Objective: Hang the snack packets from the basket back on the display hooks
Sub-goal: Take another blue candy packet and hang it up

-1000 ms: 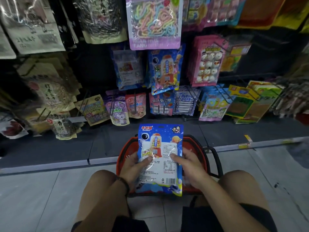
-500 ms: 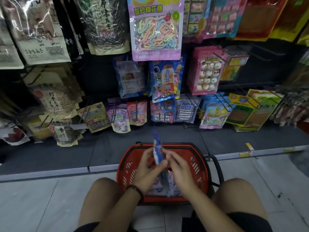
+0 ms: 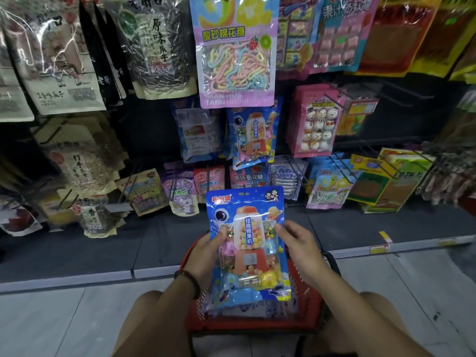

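Note:
I hold a blue snack packet (image 3: pixel 247 243) printed with a candy machine, its front facing me, above the red basket (image 3: pixel 306 300) on the floor between my knees. My left hand (image 3: pixel 206 249) grips the packet's left edge. My right hand (image 3: pixel 300 249) grips its right edge. A hang hole shows at the packet's top edge. Matching blue packets (image 3: pixel 253 134) hang on a display hook straight ahead, under a pink candy bag (image 3: pixel 235 51). The basket's inside is mostly hidden by the held packet.
Hanging packets fill the display: seed bags (image 3: pixel 154 47) at upper left, pink marshmallow packs (image 3: pixel 318 122) at right, small packets (image 3: pixel 208 180) along the bottom row. A dark base shelf (image 3: pixel 103 248) runs below. The tiled floor (image 3: pixel 51 318) spreads around the basket.
The packet was back side up, then turned edge-on, and now faces me front side up. It is raised higher above the basket, with both hands still on it.

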Motion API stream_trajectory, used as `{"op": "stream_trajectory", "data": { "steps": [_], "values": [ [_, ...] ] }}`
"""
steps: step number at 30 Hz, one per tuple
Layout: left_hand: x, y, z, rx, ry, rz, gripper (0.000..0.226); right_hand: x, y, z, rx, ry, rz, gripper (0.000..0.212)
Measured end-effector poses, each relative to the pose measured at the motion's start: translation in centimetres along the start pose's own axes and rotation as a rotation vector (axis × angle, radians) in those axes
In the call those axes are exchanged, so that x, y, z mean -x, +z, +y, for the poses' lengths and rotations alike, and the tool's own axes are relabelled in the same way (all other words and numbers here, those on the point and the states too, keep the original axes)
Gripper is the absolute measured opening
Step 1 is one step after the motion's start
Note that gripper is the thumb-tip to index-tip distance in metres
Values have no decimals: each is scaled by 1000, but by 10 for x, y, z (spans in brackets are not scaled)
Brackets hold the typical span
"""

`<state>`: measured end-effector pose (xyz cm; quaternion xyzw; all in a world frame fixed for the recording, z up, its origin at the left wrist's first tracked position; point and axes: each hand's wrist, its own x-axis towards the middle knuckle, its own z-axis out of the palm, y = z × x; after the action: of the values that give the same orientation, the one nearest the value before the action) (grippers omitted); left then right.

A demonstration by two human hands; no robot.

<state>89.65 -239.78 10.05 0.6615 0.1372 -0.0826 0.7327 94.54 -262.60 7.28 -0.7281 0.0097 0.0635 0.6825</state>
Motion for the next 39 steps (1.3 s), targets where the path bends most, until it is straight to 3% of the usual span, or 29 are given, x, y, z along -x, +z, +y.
{"op": "stream_trajectory", "data": {
  "steps": [4,8,12,14,16,17,21,29,36,39],
  "values": [
    [-16,8,11,-46,130,36,24,-18,-4,0,2,-64,30,39],
    [-43,8,19,-77,207,6,25,-39,-9,-16,-24,-105,107,21],
    [-78,8,41,-189,267,-54,38,-71,-15,-38,20,-165,164,44],
    [-97,14,53,-258,309,-58,46,-91,-16,-52,11,-219,194,38],
    [-117,22,64,-253,338,-27,49,-115,-19,-60,38,-274,201,60],
    [-125,26,69,-238,343,-14,47,-128,-22,-63,49,-268,210,61],
    [-159,38,82,-229,365,47,39,-163,-28,-79,32,-238,238,23],
    [-202,45,97,-227,486,117,34,-207,-30,-90,36,-327,243,23],
    [-221,44,98,-174,504,133,35,-222,-30,-98,97,-402,225,40],
    [-223,43,97,-186,515,122,35,-226,-29,-100,87,-415,222,34]
  ]
}}
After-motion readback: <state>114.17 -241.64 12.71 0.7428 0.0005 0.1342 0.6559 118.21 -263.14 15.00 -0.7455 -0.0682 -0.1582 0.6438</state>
